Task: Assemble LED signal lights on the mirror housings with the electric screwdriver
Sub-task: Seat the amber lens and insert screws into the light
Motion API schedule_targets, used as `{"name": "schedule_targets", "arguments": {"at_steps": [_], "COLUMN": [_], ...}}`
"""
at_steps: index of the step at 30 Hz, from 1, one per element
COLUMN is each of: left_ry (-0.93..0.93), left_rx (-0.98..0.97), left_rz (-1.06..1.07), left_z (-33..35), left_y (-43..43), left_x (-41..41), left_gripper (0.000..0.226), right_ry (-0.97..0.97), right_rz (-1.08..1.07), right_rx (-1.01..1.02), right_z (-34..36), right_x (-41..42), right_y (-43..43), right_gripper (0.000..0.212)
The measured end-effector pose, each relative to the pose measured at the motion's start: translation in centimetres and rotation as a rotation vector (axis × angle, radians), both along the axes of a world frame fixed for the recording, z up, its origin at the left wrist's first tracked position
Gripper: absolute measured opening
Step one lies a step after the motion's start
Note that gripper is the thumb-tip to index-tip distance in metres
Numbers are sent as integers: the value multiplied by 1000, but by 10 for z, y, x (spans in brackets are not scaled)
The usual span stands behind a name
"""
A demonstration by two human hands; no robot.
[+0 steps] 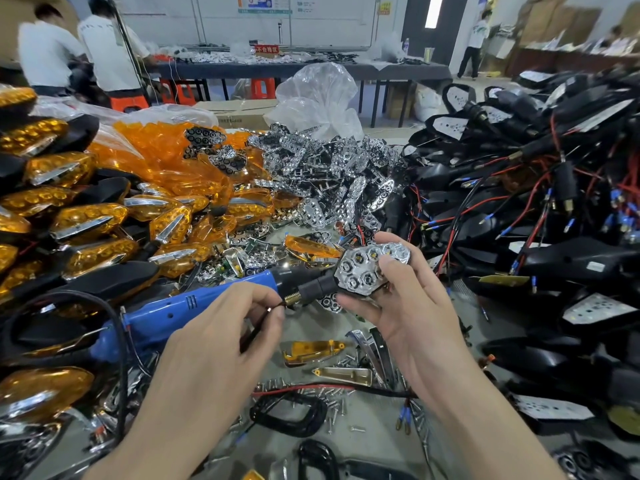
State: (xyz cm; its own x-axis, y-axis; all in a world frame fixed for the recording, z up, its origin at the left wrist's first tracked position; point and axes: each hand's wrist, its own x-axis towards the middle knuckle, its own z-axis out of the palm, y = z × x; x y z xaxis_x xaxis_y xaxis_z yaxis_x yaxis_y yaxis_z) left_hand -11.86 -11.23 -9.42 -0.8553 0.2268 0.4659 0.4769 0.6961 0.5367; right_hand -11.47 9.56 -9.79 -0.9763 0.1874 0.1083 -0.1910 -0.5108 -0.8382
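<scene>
Glossy chromed reflector (372, 268), blue plastic screwdriver (194, 306)

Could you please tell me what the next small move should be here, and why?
Probably draw the thin wire on through the brass threaded end. The left hand pinches the wire's tip right at that end, the right hand holds the chrome LED reflector unit, and the blue electric screwdriver lies unheld, so screwing seems premature.

We hold a hexagon-celled chrome LED signal light (369, 268) face up in our right hand (408, 306), its black brass-threaded stem (317, 289) pointing left, our left hand (221, 334) pinching its thin black wire (252, 336), blue plastic electric screwdriver (166, 315) lying slanted behind, nose by the stem.
</scene>
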Motion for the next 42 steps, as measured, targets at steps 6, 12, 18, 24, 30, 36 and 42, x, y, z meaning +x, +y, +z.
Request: {"name": "schedule_targets", "arguments": {"at_steps": [6,12,18,24,30,36,42], "left_ry": [-127,-263,-117,-111,-330,-538,-528], "left_rx": [117,174,34,34,143,262,244], "left_rz": [-119,-156,-64,-46,-182,-227,-219], "left_z": [-1,3,4,0,2,4,4], "left_y": [-1,-4,-2,0,-1,-1,-5], "left_x": [-2,-3,0,-1,-7,-14,-16], "left_gripper": [17,22,3,7,26,43,41], "right_ry": [-17,-42,-41,-50,-40,-24,-23], "right_rz": [-35,-53,-67,-60,-35,-33,-31], "right_rx": [9,39,21,-5,17,18,23], "right_z": [-1,0,-1,2,-1,1,1], "right_x": [-2,-3,-3,-5,-5,-4,-4], "right_y": [-1,-2,-3,-3,-1,2,2], "right_gripper": [19,22,19,19,22,21,21]}}
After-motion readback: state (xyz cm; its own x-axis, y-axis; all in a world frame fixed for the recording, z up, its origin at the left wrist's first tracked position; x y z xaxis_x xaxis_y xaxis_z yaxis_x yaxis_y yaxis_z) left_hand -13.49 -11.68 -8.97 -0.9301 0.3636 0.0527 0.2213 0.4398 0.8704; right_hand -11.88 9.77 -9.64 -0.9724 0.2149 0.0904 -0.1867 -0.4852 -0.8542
